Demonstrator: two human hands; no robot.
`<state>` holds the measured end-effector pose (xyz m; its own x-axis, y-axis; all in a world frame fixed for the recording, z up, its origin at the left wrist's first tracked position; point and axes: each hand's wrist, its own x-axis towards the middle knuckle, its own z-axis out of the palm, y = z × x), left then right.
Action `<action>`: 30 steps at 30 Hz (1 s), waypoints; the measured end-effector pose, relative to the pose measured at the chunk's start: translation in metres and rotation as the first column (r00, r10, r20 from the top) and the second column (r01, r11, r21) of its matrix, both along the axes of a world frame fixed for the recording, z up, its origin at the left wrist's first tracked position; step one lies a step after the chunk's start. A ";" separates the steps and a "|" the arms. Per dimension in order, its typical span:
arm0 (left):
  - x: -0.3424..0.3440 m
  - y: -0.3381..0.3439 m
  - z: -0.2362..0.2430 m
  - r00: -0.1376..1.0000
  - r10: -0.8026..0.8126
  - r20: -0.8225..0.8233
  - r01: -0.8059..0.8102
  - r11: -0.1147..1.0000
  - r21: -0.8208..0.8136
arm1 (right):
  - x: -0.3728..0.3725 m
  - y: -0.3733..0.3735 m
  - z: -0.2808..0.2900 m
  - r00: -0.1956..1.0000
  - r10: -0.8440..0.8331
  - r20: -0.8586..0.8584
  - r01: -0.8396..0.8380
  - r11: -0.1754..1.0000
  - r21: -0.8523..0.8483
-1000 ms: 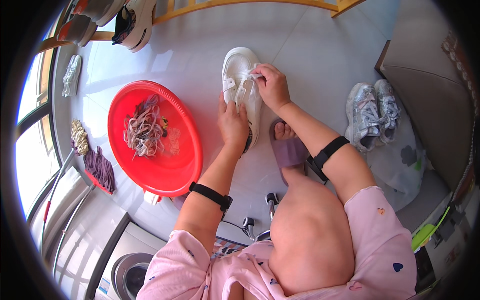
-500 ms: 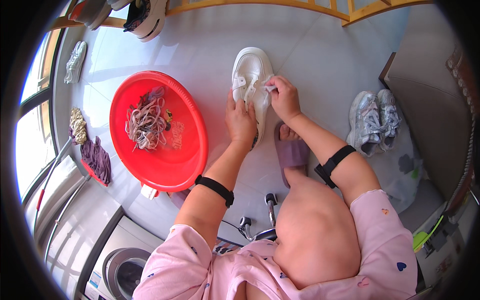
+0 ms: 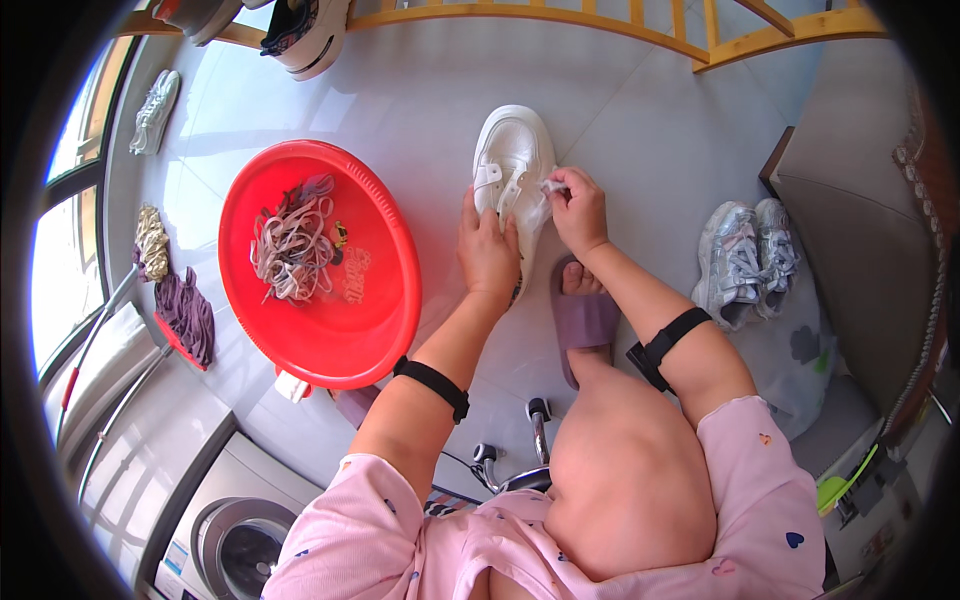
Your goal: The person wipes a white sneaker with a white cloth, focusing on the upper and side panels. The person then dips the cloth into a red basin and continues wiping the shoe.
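Note:
A white lace-less sneaker (image 3: 512, 150) stands toe-away on the floor in front of me. My left hand (image 3: 488, 250) is wrapped over its heel end, the thumb and fingers at the opening and side, hiding that part. Between the pinched fingers of my right hand (image 3: 580, 212) is a crumpled white wipe (image 3: 552, 187), touching the sneaker's right side near the lace flaps. Whether the wipe is cloth or tissue I cannot make out.
Left of the sneaker sits a red basin (image 3: 385, 300) with a heap of shoelaces (image 3: 295, 245). Silvery sneakers (image 3: 738, 265) stand at right on a plastic bag. A wooden rack (image 3: 600, 25) spans the far edge, and mops (image 3: 185, 310) lean at left.
The whole view has shifted slightly. My right hand still pinches the wipe at the sneaker's side, with only a small shift; my left hand keeps its hold on the sneaker.

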<state>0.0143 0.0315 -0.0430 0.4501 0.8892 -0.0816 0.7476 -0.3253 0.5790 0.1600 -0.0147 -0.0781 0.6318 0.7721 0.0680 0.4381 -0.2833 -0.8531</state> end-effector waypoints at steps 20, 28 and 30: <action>0.001 0.001 0.000 1.000 -0.003 -0.013 0.003 1.000 -0.016 | 0.010 0.009 0.004 0.992 0.056 0.116 -0.061 0.997 0.037; 0.001 0.000 -0.001 1.000 0.001 0.015 -0.001 1.000 -0.022 | 0.009 0.010 0.009 0.990 0.108 0.089 -0.110 0.994 0.021; 0.000 -0.001 -0.001 1.000 -0.002 0.000 0.002 1.000 0.003 | 0.012 0.015 0.007 0.993 0.072 0.090 -0.076 0.996 0.040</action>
<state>0.0145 0.0309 -0.0441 0.4518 0.8886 -0.0791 0.7472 -0.3285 0.5778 0.1717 0.0005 -0.0710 0.5628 0.8118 0.1556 0.5310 -0.2108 -0.8207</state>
